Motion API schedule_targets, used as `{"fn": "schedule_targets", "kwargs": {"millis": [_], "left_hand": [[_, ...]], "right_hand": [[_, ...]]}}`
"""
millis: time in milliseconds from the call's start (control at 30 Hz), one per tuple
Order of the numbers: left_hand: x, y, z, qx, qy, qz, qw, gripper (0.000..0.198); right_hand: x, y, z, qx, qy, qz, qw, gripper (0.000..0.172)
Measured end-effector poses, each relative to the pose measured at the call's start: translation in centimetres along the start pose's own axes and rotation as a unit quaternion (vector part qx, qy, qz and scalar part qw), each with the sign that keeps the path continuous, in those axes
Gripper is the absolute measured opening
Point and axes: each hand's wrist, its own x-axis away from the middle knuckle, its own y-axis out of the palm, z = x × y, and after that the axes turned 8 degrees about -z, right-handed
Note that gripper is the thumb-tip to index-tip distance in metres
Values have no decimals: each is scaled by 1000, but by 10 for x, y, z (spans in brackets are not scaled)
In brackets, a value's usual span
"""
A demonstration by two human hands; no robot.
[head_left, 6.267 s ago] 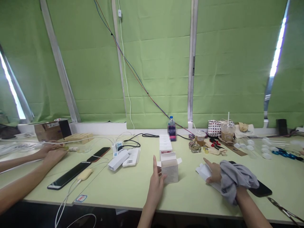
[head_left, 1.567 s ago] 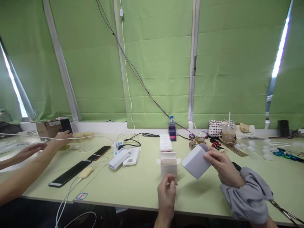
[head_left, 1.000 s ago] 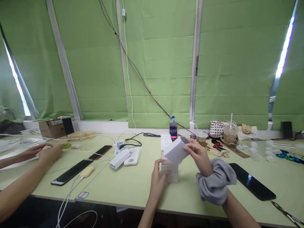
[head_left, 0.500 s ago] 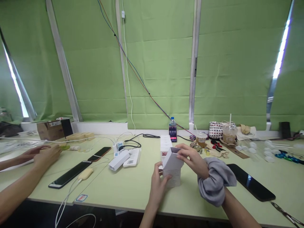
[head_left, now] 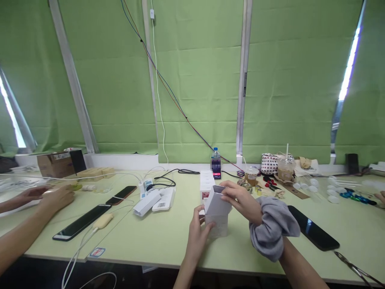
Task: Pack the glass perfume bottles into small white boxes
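My left hand (head_left: 197,230) grips a translucent plastic box (head_left: 221,226) that stands on the table near its front edge. Above it, a white paper box (head_left: 217,202) leans to one side, its top end open and dark inside. The fingers of my right hand (head_left: 242,200), with a grey scrunchie (head_left: 273,226) on the wrist, pinch that white box at its upper right edge. Its lower end meets the mouth of the translucent box; how far it reaches inside I cannot tell. Just behind stands a row of small white boxes (head_left: 207,178).
A bottle with a phone (head_left: 216,166) leaning on it stands behind. Left are white packages (head_left: 147,202), a power strip, phones and cables, plus another person's hands (head_left: 57,198). To the right lie a black phone (head_left: 313,226), metal scissors-like pliers (head_left: 355,267) and drink cups (head_left: 285,168).
The view has shifted slightly. Both my hands keep their hold, and the white box tilts about as before. Part of another person's hand now shows at the far right edge.
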Motion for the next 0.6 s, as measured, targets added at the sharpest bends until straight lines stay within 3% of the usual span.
{"fn": "schedule_targets", "kwargs": {"millis": [133,267,433,600], "left_hand": [[-1,-2,-3,23,4,22,999,43],[-1,-1,-5,5,18,34,999,44],[4,-1,-3,-16,24,17,999,51],[7,-3,-5,-80,80,-39,993,39]], "right_hand": [[-1,-1,1,24,21,-25,999,18],[0,16,3,40,46,-66,996,16],[7,46,11,53,74,-71,993,14],[15,51,14,63,94,-72,991,17]]}}
